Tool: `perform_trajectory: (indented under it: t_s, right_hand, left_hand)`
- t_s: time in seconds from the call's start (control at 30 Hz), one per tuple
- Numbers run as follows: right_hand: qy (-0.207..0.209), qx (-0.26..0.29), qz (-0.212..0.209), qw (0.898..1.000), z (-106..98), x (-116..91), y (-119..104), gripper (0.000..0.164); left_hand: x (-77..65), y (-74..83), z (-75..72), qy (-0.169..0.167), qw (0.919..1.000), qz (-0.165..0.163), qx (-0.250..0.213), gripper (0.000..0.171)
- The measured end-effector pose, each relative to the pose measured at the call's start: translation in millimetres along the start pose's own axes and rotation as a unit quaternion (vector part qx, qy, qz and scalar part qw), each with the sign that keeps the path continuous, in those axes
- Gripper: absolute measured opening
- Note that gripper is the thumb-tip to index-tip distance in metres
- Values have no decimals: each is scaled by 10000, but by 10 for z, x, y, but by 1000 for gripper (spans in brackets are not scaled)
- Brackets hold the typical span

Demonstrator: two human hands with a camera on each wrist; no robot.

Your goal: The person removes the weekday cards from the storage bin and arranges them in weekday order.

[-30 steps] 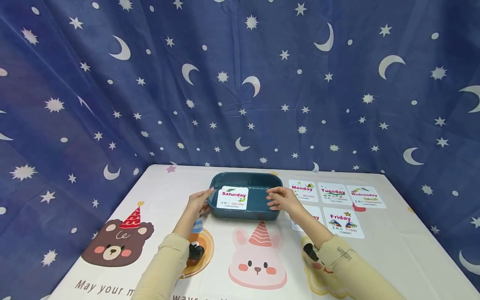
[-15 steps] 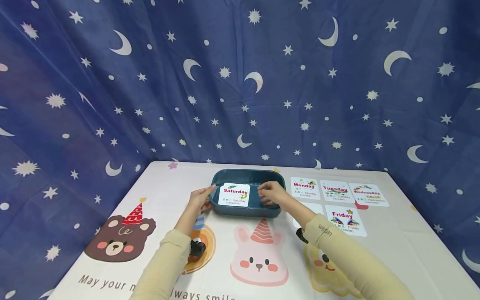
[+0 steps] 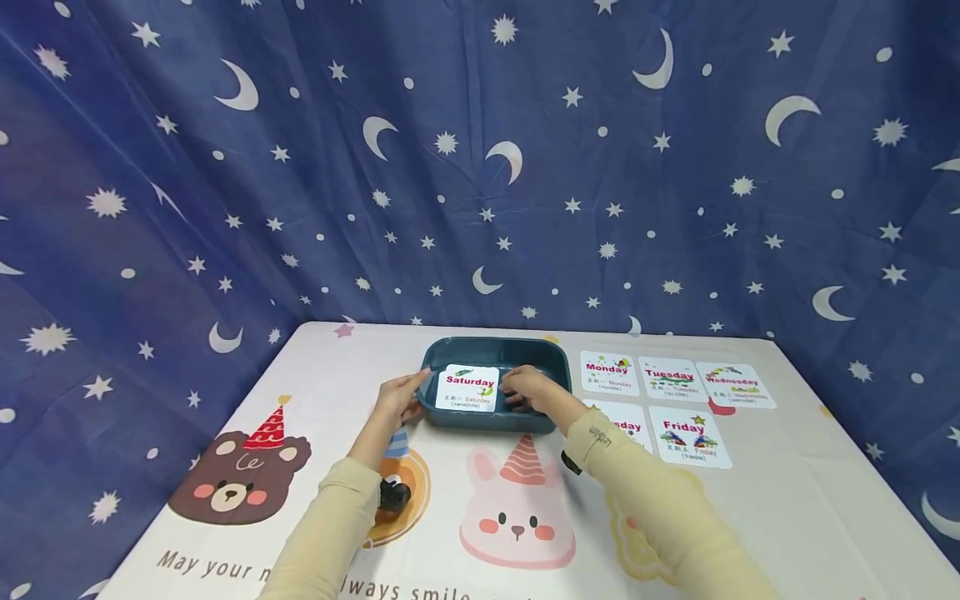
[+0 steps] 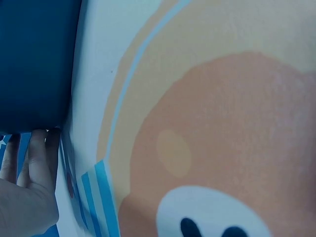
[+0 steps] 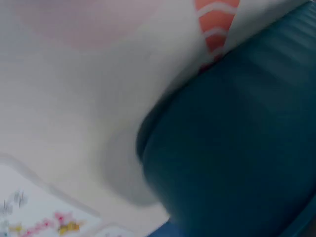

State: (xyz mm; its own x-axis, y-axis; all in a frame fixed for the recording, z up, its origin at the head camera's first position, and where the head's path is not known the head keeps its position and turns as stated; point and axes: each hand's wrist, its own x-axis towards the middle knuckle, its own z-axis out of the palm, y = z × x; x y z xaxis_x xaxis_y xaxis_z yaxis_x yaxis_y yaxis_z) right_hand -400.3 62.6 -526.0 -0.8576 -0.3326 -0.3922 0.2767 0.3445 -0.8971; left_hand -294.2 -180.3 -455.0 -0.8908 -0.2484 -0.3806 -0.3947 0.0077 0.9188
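A dark teal plastic tray [image 3: 551,358] sits near the far side of the table. Inside it, toward the left end, a white card printed "Saturday" [image 3: 467,390] lies face up. At the tray's left end my left hand [image 3: 393,406] holds the rim and end wall, and its fingers press on the outer wall in the left wrist view. Over the tray's inside reaches my right hand [image 3: 536,390], its loosely bent fingertips close beside the card's right edge. Whether they touch it is hard to see. The right wrist view shows the tray wall [image 5: 232,138] but no fingers.
Right of the tray lie several day cards: Monday [image 3: 609,373], Tuesday [image 3: 672,380], Wednesday [image 3: 735,387], Friday [image 3: 690,437], and one partly covered by the right sleeve, ending "sday" [image 3: 626,421]. A starry blue curtain [image 3: 480,208] hangs behind the table.
My right hand has moved left, from the tray's right rim into the tray beside the Saturday card. The left hand stays at the left end. The view has shifted slightly.
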Motion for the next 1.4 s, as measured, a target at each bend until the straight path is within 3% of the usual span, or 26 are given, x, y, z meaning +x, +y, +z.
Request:
perform_trajectory:
  t_s: [0.2, 0.33, 0.4, 0.47, 0.57, 0.67, 0.77, 0.87, 1.0, 1.2, 1.4]
  right_hand:
    - [646, 1108, 408, 9909, 141, 281, 133, 50]
    - [722, 1812, 536, 9793, 132, 801, 455, 39]
    - [623, 1815, 547, 9799, 124, 1096, 644, 33]
    - [482, 1779, 545, 9814, 117, 1244, 746, 33]
    - [524, 1595, 399, 9850, 197, 967, 591, 38]
    - [812, 1226, 91, 9891, 387, 223, 111, 42]
    - [1098, 699, -624, 9895, 563, -477, -323, 41]
    - [1464, -114, -1229, 9815, 659, -856, -552, 39]
    - [1909, -665, -1406, 9692, 678, -973, -630, 37]
    - [2202, -352, -1106, 9685, 646, -925, -605, 35]
    - [2604, -571, -951, 9591, 646, -915, -614, 30]
  left_hand:
    - [-2, -12, -14, -48, 10000, 61, 46, 66]
    - [-24, 19, -11, -44, 9999, -14, 100, 61]
    - [-24, 30, -16, -10, 10000, -5, 80, 60]
    - [-18, 32, -25, 38, 10000, -23, 80, 60]
    - [11, 14, -33, 47, 9999, -20, 128, 60]
    - [28, -12, -32, 44, 9998, -39, 167, 60]
    - [32, -33, -29, 34, 9998, -54, 170, 59]
    - [31, -43, -24, 69, 9999, -63, 144, 58]
    - [37, -44, -9, 81, 9999, -11, 79, 59]
    - [30, -35, 9, 55, 10000, 11, 23, 58]
    - [30, -40, 9, 42, 10000, 17, 49, 59]
